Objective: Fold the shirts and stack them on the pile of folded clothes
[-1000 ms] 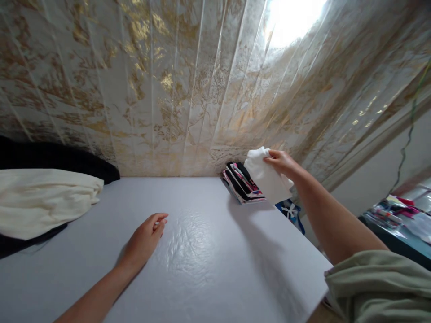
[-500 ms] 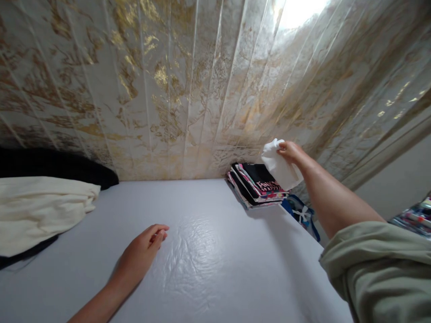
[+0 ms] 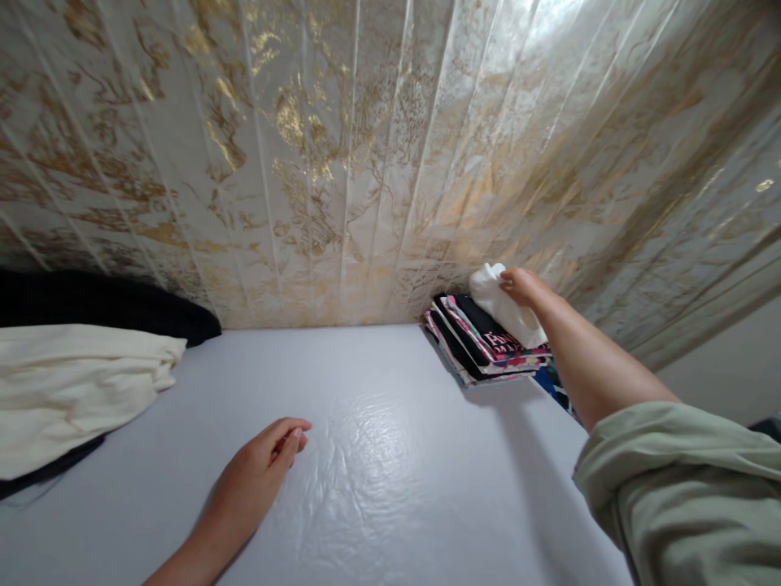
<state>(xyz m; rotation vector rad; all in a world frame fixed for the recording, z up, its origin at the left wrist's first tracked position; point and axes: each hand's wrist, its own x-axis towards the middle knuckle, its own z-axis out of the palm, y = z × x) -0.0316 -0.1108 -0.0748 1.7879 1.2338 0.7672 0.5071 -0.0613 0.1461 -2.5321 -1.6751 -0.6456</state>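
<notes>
At the far right of the table, my right hand (image 3: 525,290) pinches a folded white cloth (image 3: 508,313). The cloth lies over the right part of a stack of folded fabric pieces (image 3: 473,346), black, pink and flowered, with pink lettering on the black top piece. Whether its whole underside rests on the stack I cannot tell. My left hand (image 3: 268,460) is over the near middle of the white table (image 3: 366,521), its fingers curled together and the thumb against them. Nothing shows in it.
Cream cloth (image 3: 79,391) lies bunched at the left, with black cloth (image 3: 103,305) behind it. A gold-patterned curtain (image 3: 317,179) hangs along the table's back edge. Something blue (image 3: 552,391) sits beyond the right edge, behind my forearm.
My right hand has lowered the white cloth onto the stack. The view has shifted a little, so the stack appears further right. My left hand keeps its curled pose.
</notes>
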